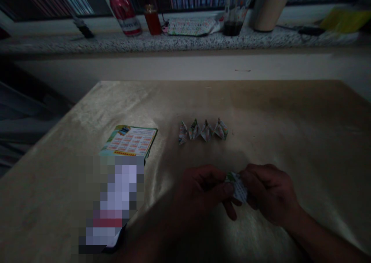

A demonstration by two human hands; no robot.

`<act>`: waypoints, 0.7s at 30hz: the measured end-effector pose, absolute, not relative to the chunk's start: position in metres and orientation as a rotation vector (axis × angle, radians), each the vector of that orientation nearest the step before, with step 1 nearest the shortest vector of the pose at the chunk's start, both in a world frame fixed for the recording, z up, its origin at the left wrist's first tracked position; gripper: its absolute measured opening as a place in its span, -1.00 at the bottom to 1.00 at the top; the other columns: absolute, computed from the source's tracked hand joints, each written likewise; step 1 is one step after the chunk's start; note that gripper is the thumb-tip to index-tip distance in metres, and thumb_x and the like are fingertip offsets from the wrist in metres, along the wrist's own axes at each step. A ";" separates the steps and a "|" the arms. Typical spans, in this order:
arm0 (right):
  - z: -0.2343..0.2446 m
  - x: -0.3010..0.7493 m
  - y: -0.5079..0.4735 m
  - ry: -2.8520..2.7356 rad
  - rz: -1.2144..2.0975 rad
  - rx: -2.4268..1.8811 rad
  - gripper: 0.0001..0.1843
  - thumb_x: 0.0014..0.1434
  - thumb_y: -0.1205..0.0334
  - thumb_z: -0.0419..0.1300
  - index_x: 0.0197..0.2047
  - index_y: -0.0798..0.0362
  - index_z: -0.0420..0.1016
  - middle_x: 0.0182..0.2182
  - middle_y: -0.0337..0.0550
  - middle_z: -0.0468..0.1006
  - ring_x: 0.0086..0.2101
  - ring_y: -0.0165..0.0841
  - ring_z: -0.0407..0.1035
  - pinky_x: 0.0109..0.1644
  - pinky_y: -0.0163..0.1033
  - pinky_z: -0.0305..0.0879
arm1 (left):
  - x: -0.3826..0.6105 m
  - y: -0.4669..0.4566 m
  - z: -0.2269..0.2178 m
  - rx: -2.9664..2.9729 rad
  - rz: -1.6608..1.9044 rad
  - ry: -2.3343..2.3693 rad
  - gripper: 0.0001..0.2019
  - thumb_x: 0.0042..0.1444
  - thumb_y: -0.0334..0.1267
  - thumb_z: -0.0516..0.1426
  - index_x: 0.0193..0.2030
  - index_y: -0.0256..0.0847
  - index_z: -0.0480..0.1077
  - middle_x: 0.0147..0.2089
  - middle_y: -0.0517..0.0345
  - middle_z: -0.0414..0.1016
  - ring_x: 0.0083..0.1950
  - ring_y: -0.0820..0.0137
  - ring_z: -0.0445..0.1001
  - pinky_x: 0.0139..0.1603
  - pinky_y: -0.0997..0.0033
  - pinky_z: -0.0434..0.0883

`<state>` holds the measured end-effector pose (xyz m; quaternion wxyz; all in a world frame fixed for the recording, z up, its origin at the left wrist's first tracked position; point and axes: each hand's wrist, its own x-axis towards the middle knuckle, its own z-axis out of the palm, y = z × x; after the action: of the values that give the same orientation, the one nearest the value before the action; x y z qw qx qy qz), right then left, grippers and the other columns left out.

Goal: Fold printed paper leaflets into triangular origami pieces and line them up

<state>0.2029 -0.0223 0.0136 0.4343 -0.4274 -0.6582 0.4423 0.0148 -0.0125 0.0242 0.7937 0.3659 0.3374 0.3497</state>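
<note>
Between my two hands is a small piece of folded printed paper (239,189), white with text and a green patch. My left hand (203,189) pinches its left side between thumb and fingers. On the right side, my right hand (268,193) grips it the same way, its fingertips partly hidden. Beyond my hands, several folded paper pieces (206,131) with pointed tips stand in a row on the table. They have the same kind of printed surface.
Left of the row lies a stack of printed calendar cards (131,140), with a blurred-out phone (118,201) nearer me. The tabletop (261,104) meets a wall below a granite sill (101,44). On the sill are a red can (125,15), an orange jar (152,20) and a cup of dark liquid (232,27).
</note>
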 end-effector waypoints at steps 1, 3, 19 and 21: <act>0.014 0.202 -0.022 -1.605 1.131 -1.065 -0.55 0.44 0.19 0.06 -0.53 0.03 0.34 -0.75 -0.36 0.29 -0.74 -0.54 0.13 -0.68 -0.42 -0.01 | 0.015 -0.012 0.024 0.779 0.745 0.723 -0.80 0.13 -0.20 0.35 -0.34 -0.31 0.53 -0.42 0.13 0.62 -0.51 0.46 0.56 -0.43 0.49 0.50; 0.014 0.202 -0.023 -1.549 1.179 -1.069 -0.55 0.43 0.17 0.08 -0.53 0.04 0.35 -0.75 -0.35 0.30 -0.74 -0.54 0.14 -0.69 -0.43 0.00 | 0.016 -0.011 0.024 0.768 0.731 0.724 -0.77 0.11 -0.17 0.36 -0.31 -0.31 0.52 -0.41 0.12 0.62 -0.49 0.44 0.57 -0.40 0.46 0.51; 0.012 0.200 -0.022 -1.494 1.237 -1.146 -0.47 0.43 0.03 0.08 -0.57 0.04 0.35 -0.75 -0.33 0.32 -0.72 -0.52 0.18 -0.66 -0.41 0.05 | 0.011 -0.023 0.033 1.586 0.828 1.249 -0.48 -0.04 0.05 0.43 0.04 -0.11 0.58 -0.04 0.01 0.68 -0.07 0.11 0.61 0.07 0.10 0.50; 0.012 0.200 -0.022 -1.495 1.265 -1.143 -0.48 0.43 0.03 0.08 -0.56 0.04 0.36 -0.74 -0.33 0.32 -0.71 -0.51 0.19 -0.65 -0.41 0.06 | 0.009 -0.024 0.030 1.637 0.866 1.244 -0.52 0.01 0.06 0.40 0.02 -0.12 0.59 -0.10 0.01 0.69 -0.11 0.13 0.62 0.03 0.12 0.51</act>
<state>0.2000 -0.0219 0.0120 0.4233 -0.4566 -0.5975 0.5053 0.0094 -0.0240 0.0303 0.4398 0.6589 0.5008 0.3488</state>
